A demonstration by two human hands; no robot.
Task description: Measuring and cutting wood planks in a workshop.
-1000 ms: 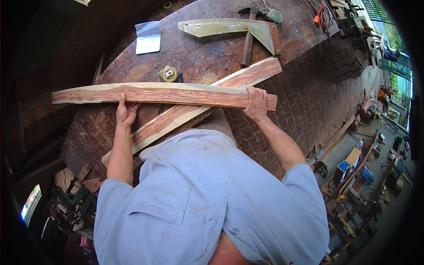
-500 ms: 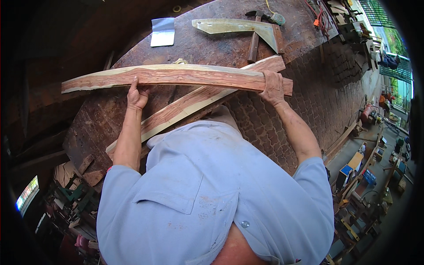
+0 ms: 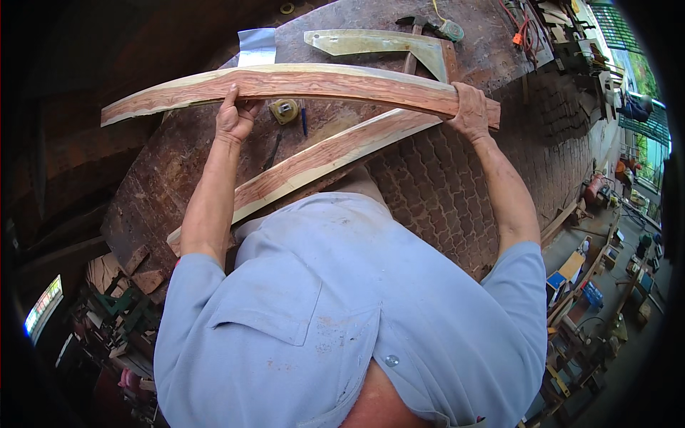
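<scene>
A long reddish plank with pale edges [image 3: 328,85] spans the bench, raised in both hands. My left hand [image 3: 235,114] grips it left of middle from below, thumb on its face. My right hand [image 3: 469,108] is wrapped over it near the right end. A second striped plank [image 3: 321,160] lies diagonally on the rusty workbench [image 3: 153,189]. Between the planks are a yellow tape measure [image 3: 284,110] and a blue pen [image 3: 305,123]. Above the held plank lies a pale, flat square-like tool with wooden stock [image 3: 371,44], over a hammer [image 3: 421,23].
A silvery sheet [image 3: 257,46], a teal tape [image 3: 451,30] and red cords [image 3: 521,34] lie on the bench. Paving bricks [image 3: 428,185] show beside it. Cluttered tools and timber [image 3: 578,271] fill the right side, with more machinery [image 3: 114,314] at lower left.
Both hands have moved the held plank upward and to the right, away from my body. The tape measure and pen now show below it, and part of the silvery sheet is covered.
</scene>
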